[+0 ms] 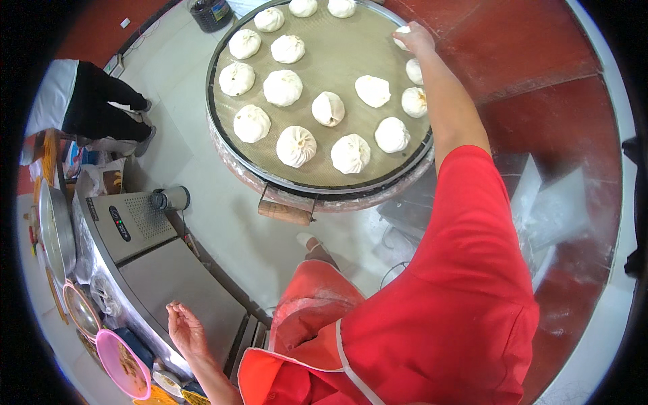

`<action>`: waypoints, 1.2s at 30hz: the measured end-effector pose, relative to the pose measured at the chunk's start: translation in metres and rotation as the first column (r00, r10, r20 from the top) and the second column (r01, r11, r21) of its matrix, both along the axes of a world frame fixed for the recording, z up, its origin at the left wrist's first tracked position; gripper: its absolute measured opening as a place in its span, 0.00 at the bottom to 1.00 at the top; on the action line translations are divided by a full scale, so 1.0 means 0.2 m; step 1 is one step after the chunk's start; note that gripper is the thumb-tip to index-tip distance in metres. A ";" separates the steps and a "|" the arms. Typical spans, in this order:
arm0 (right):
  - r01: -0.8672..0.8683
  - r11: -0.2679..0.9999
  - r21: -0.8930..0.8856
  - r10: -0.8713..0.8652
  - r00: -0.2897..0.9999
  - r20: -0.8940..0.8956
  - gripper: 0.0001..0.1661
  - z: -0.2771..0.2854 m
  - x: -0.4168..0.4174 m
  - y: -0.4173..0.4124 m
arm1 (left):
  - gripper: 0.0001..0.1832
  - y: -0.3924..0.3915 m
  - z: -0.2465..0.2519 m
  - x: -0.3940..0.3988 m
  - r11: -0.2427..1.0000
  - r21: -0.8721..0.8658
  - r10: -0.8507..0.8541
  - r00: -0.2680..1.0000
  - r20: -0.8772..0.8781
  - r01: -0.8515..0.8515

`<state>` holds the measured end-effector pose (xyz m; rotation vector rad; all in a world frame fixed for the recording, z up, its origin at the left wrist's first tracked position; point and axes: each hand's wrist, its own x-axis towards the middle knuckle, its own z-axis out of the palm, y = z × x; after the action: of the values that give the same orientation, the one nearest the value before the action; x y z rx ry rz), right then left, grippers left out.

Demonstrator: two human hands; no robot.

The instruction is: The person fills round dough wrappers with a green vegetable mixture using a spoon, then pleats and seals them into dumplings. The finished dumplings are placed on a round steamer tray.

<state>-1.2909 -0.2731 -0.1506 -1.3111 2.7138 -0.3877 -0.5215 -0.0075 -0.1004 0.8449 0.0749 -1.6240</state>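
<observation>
My right hand (420, 39) reaches to the far right rim of a large round steamer tray (324, 66), its fingers on a white bun (403, 37). Pleated, filled dough buns stand spaced over the perforated mat, among them one at the near edge (351, 153) and a larger one (283, 87) left of the middle. An oblong bun (373, 91) lies right of the middle. My left hand (186, 329) hangs at the lower left, away from the tray, fingers slightly curled and nothing visible in it. A wooden handle (285, 211) is fixed to the steamer's near side.
A metal counter unit (177, 288) stands at the left, with a pink basin (123, 364) of filling and a large metal bowl (56, 230) beyond it. Another person (101, 101) stands at the upper left. A black basket (210, 15) sits on the floor behind the steamer.
</observation>
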 end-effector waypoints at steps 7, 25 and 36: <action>-0.012 0.999 0.037 0.012 1.000 -0.009 0.46 -0.11 -0.01 -0.04 | 0.08 0.00 -0.02 0.01 0.998 0.044 0.041 0.999 -0.015 -0.040; -0.344 0.904 -0.253 0.395 0.899 0.189 0.33 0.09 -0.17 -0.09 | 0.08 0.01 0.04 0.24 0.969 0.034 0.246 0.962 -0.121 -0.244; -0.834 0.426 -0.352 0.869 0.269 0.416 0.26 0.18 1.64 -0.27 | 0.19 1.33 0.48 1.52 0.599 -0.371 0.799 0.560 0.219 -0.710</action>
<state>-0.9633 -0.3280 -0.1143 -2.0373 1.1955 -0.5794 -0.2166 0.2587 -0.0039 0.7534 -0.0239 -0.6012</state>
